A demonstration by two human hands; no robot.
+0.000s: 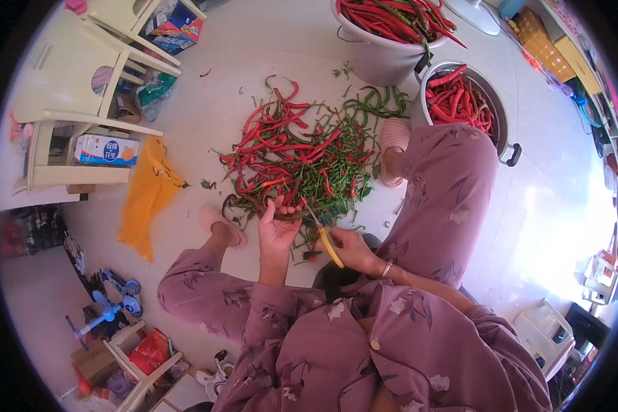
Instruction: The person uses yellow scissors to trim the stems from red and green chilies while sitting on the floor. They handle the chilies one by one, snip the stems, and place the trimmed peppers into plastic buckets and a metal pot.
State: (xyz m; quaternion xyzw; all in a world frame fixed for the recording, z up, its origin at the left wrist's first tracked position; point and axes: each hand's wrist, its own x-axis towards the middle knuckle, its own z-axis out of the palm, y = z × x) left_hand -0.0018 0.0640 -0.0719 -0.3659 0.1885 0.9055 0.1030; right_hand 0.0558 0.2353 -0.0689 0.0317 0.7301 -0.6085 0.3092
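Note:
My left hand (276,234), palm up, holds a dark red chili pepper (287,217) at the near edge of a pile on the floor. In my right hand (354,251) is a pair of scissors with yellow handles (330,248). Its blades (310,210) point up toward the chili, just right of my left fingers; whether they touch it I cannot tell. Long red chili peppers (273,141) cover the pile's left side. Cut green stems and leaves (340,167) lie thick on the right, with several green chilies (378,104) beyond.
A pale bucket (373,62) and a metal pot (503,110), both holding red chilies, stand beyond my right knee. An orange sack (152,193) lies on the floor at left, beside cream chairs (64,67) and a printed carton (106,149). My pink slippers (393,136) flank the pile.

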